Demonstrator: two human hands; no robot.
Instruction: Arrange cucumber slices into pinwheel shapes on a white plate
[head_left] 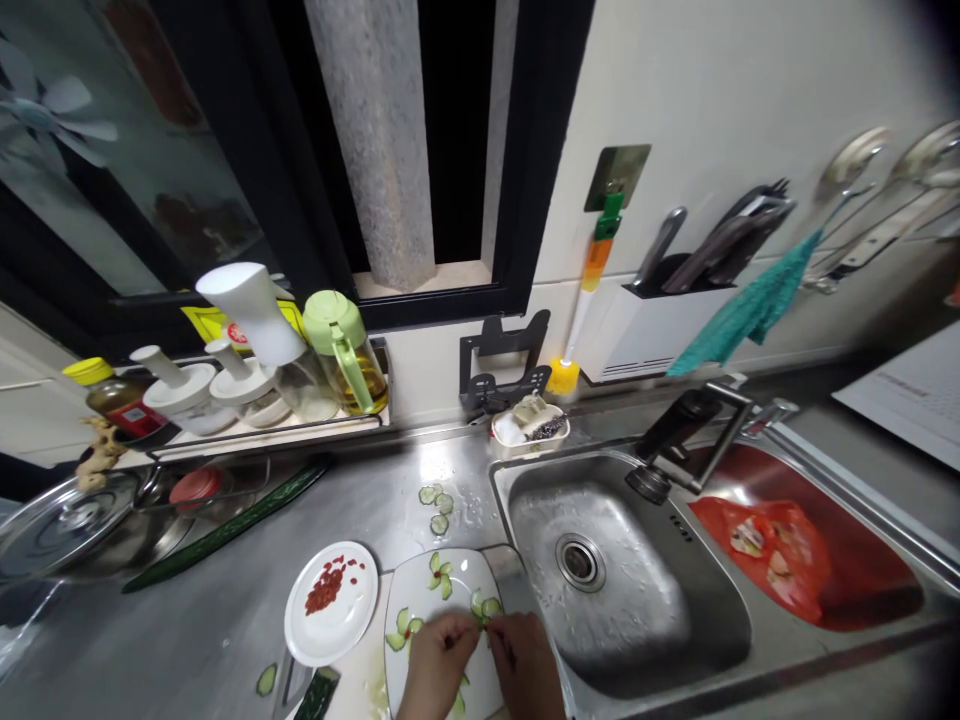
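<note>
Over the right side of a white square plate [412, 580], my left hand [444, 655] and my right hand [521, 655] come together with fingers pinched. Their fingertips meet at a small group of cucumber slices [487, 606], with a bit of green between them. Other cucumber slices lie in flower shapes with red centres on the plate, one at the top [440, 576] and one at the left [401, 632]. My hands partly cover more slices near the bottom. To the left stands a round white plate [300, 620] holding small red berries [324, 592].
Loose cucumber slices [441, 505] lie behind the square plate. A cut cucumber piece [319, 693] and a whole cucumber [225, 530] are at left. The sink [622, 600] is at right, with a red bag [780, 560] in its far basin. An oil jug [345, 350] stands behind.
</note>
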